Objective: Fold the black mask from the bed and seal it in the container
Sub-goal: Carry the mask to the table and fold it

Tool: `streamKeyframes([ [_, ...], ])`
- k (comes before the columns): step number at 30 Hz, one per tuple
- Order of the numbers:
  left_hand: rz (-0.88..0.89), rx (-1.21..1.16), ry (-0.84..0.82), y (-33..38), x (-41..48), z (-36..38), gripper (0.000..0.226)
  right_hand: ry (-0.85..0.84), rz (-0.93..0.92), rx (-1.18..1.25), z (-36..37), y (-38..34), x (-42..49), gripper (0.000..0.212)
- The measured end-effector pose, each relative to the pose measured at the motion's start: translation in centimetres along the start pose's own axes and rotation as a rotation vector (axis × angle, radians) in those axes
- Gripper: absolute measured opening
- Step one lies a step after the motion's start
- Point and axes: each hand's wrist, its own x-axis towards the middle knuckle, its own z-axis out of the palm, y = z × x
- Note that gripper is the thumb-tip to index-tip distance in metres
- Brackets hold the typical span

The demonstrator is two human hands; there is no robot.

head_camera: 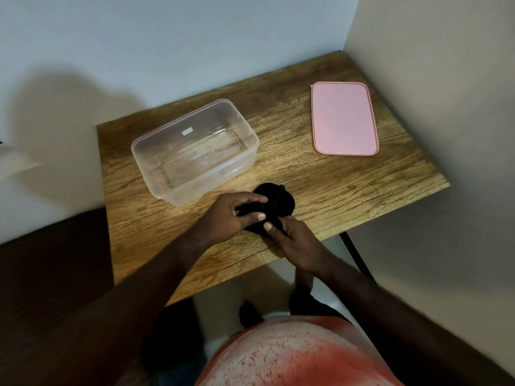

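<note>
Nearest to me is a red and white shirt (292,355), and beyond it the near edge of the table (348,196). Over this edge the left hand (231,215) and the right hand (292,240) are close together, thumbs almost touching, and both grip the mask (282,200). The left hand lies over its left part, fingers curled on top and thumb pressing. The right hand pinches its near edge. The hands hide much of the mask, so I cannot tell how it is folded. Its round far part rests on the table. Just behind it, to the left, stands the container (195,151), clear and open. The pink lid (344,118) lies flat, well apart at the far right, near the wall (418,79).
</note>
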Motion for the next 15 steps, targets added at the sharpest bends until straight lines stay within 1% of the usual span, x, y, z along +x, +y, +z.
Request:
streamKeyframes([
  [4,-0.135,-0.116,0.043,0.3,1.4,0.9,0.017,0.056,0.079,0.137,0.1,0.0,0.1,0.037],
  [6,-0.185,-0.168,0.071,0.3,2.4,1.3,0.014,0.091,0.122,0.200,-0.1,-0.1,0.6,0.037],
  [9,-0.249,-0.154,0.139,-0.2,3.6,1.8,0.020,0.150,0.147,0.228,-0.8,-0.1,1.3,0.030],
  [11,-0.271,-0.114,0.171,-0.5,4.2,2.2,0.024,0.203,0.157,0.226,-1.1,-0.1,1.4,0.030],
  [15,-0.235,-0.040,0.183,-0.4,4.9,2.9,0.030,0.313,0.186,0.187,-1.5,0.4,1.6,0.027],
])
